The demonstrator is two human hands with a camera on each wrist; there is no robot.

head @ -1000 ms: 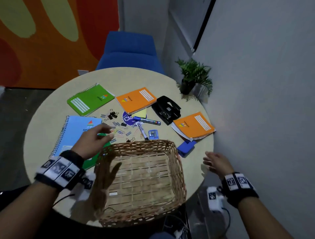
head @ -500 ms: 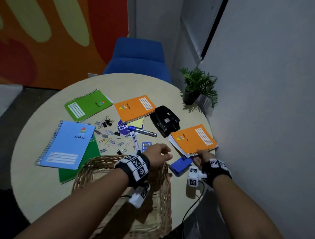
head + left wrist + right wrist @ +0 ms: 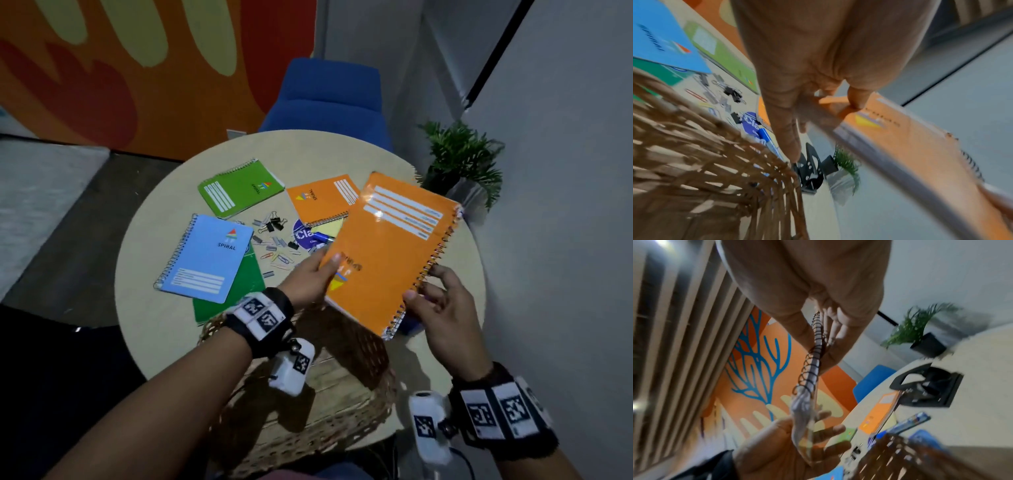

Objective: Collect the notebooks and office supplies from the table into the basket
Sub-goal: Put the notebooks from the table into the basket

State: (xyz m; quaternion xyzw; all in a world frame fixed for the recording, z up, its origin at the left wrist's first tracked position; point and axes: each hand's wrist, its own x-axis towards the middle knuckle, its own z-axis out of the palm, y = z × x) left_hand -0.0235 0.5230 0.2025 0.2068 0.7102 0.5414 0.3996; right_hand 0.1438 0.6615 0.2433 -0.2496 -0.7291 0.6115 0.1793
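Two hands share one orange notebook [image 3: 387,253] at the centre of the head view, tilted above the wicker basket [image 3: 370,411] at the lower middle: the left hand [image 3: 308,281] pinches its plain edge with the thumb on the cover, and the right hand [image 3: 442,308] curls round the spiral edge. Other notebooks, clips and a marker lie on the round table [image 3: 154,308] at upper left. In the left wrist view, blurred, the thumb presses the cover at centre right, fingers underneath, with the basket rim at lower left. In the right wrist view the spiral binding [image 3: 812,363] runs down the middle between thumb and fingers; the hold looks light. If either hand lets go early, the notebook could likely swing, catch the basket rim and slide onto the table or off its near edge.
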